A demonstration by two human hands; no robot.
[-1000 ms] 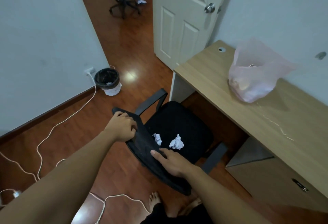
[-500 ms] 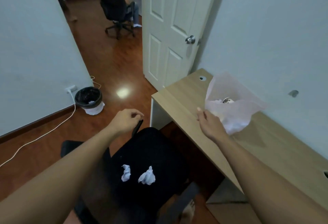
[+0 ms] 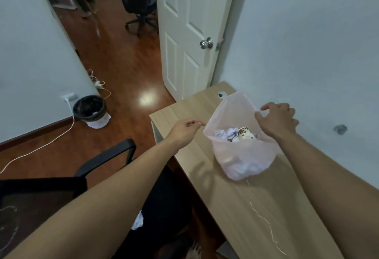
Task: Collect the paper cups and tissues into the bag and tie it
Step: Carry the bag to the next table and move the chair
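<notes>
Bag (image 3: 244,156) on table (image 3: 235,207), right hand (image 3: 275,121) fingers pinching rim, left hand (image 3: 184,130) loosely curled, empty; tissue (image 3: 137,221) on chair uncollected, likely fetch it next

Black bin (image 3: 89,107) near white door (image 3: 185,33), wooden desk (image 3: 235,197)

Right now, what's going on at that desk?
A person is clearing up rubbish. The right hand grips the far rim of a pink bag on the desk, while the left hand reaches for the near rim without touching it. The bag is open, with a cup and tissues inside. One tissue lies on the chair below.
</notes>
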